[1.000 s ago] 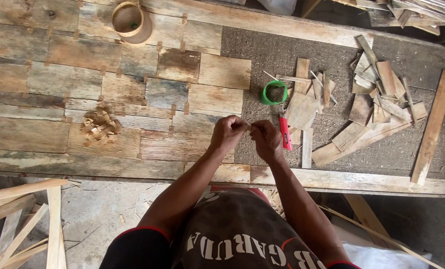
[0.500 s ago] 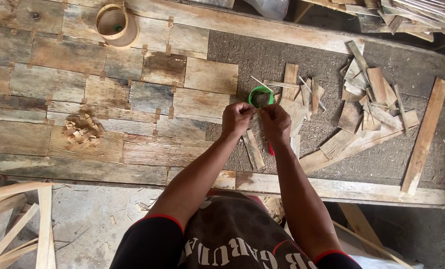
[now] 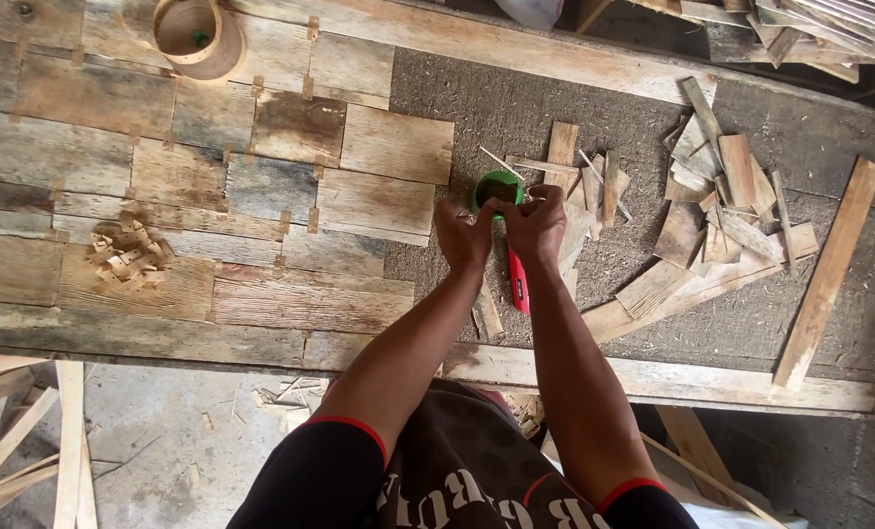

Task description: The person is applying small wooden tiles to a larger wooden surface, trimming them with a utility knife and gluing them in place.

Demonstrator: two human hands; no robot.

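Two hands meet at a green cup [image 3: 497, 185] on the grey mat [image 3: 594, 118]. Left hand [image 3: 464, 235] and right hand [image 3: 534, 223] touch each other just below its rim, fingers curled in; whether they pinch anything I cannot tell. Beneath the right wrist lies a red tool [image 3: 519, 282]. Wood scraps [image 3: 722, 186] lie right, plank panels [image 3: 261, 176] left.

- Small round green plastic cup [image 3: 497, 186]: smooth, slightly glossy.
- Slim red plastic-handled tool [image 3: 519, 281]: shiny.
- Patchwork panel of weathered grey-brown wooden planks [image 3: 261, 186], left: rough, matt.
- Pale wood offcuts [image 3: 722, 196], far right: dry, splintery.
- Round light wooden container [image 3: 191, 34], far left: smooth.
- Sawdust-strewn grey board [image 3: 555, 98]: gritty.
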